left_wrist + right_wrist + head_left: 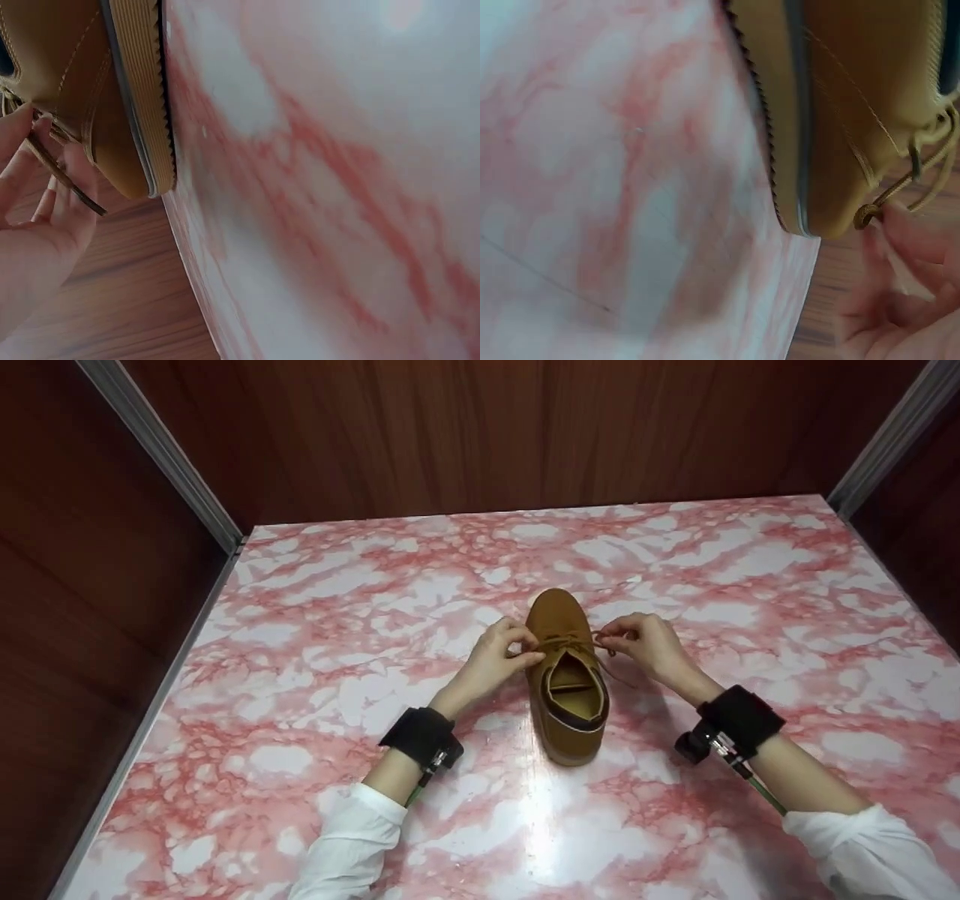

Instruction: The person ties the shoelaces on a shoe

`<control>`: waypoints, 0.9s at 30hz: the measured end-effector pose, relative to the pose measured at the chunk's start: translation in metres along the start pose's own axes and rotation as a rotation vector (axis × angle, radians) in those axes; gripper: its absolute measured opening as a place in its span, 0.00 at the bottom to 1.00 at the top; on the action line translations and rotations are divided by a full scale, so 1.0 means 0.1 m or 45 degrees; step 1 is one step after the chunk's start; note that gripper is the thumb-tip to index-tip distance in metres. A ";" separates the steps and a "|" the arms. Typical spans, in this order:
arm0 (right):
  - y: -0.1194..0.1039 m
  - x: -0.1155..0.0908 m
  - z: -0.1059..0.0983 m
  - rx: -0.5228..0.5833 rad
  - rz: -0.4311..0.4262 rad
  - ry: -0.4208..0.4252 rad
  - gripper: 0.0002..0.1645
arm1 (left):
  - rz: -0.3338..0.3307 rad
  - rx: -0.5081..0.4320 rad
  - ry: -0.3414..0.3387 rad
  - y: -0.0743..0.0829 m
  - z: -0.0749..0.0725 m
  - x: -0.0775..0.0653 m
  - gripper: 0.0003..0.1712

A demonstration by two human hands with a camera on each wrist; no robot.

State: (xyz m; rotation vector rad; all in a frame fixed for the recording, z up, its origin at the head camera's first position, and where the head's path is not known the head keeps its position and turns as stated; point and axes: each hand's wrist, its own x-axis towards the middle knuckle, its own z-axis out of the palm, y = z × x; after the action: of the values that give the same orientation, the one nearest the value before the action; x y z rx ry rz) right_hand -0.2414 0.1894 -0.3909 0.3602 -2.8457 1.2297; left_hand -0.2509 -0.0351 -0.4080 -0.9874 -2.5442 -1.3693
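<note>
A tan lace-up shoe [571, 746] stands on its sole on the table, toe pointing away from me. At its left side my left hand [493, 654] pinches a brown shoelace [66, 181] between thumb and fingers; in the left wrist view the tip of the lace sticks out past them. On the opposite side, my right hand [651, 643] pinches a lace [900, 184] close to a small curl of it, seen beside the fingertips in the right wrist view. The laces cross over the tongue, where the exact knot is too small to make out.
The table [300, 825] has a red and white marbled top. A dark wood panel [510, 435] rises along its back edge, with further panels at left and right. Black straps [742, 720] with small cameras sit on both wrists.
</note>
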 end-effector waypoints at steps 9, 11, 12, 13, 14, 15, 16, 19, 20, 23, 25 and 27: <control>-0.14 -0.08 0.00 0.205 -0.043 -0.166 0.16 | -0.078 -0.061 -0.036 0.03 0.07 -0.01 0.23; -0.20 -0.11 -0.02 0.256 0.000 -0.182 0.16 | -0.189 -0.003 -0.070 0.06 0.08 -0.02 0.30; -0.23 -0.13 -0.03 0.272 0.025 -0.181 0.16 | -0.257 0.018 -0.091 0.08 0.09 -0.03 0.34; -0.27 -0.15 -0.04 0.267 0.044 -0.177 0.15 | -0.320 0.033 -0.118 0.11 0.08 -0.05 0.37; -0.30 -0.16 -0.05 0.250 0.063 -0.174 0.16 | -0.371 0.040 -0.143 0.15 0.08 -0.06 0.39; -0.32 -0.18 -0.06 0.226 0.075 -0.176 0.18 | -0.411 0.043 -0.168 0.19 0.07 -0.08 0.41; -0.35 -0.20 -0.06 0.207 0.094 -0.180 0.20 | -0.442 0.045 -0.180 0.28 0.03 -0.10 0.42; -0.38 -0.26 -0.05 0.100 0.134 -0.218 0.31 | -0.477 -0.034 -0.202 0.42 -0.01 -0.15 0.45; -0.38 -0.28 -0.04 0.079 0.139 -0.234 0.33 | -0.480 -0.054 -0.211 0.46 -0.02 -0.17 0.46; -0.35 -0.31 0.01 0.019 0.123 -0.251 0.35 | -0.482 -0.078 -0.237 0.54 -0.03 -0.21 0.46; -0.31 -0.33 0.04 0.020 0.108 -0.256 0.34 | -0.473 -0.064 -0.258 0.52 0.00 -0.22 0.46; -0.29 -0.34 0.07 0.049 0.098 -0.252 0.32 | -0.448 -0.062 -0.262 0.44 0.04 -0.22 0.45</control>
State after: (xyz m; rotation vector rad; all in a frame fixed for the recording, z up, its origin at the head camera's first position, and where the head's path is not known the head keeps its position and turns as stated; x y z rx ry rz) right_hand -0.2019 0.1719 -0.3787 0.3981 -3.0312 1.3347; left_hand -0.2071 -0.0263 -0.3867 -0.7462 -2.9645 -1.4845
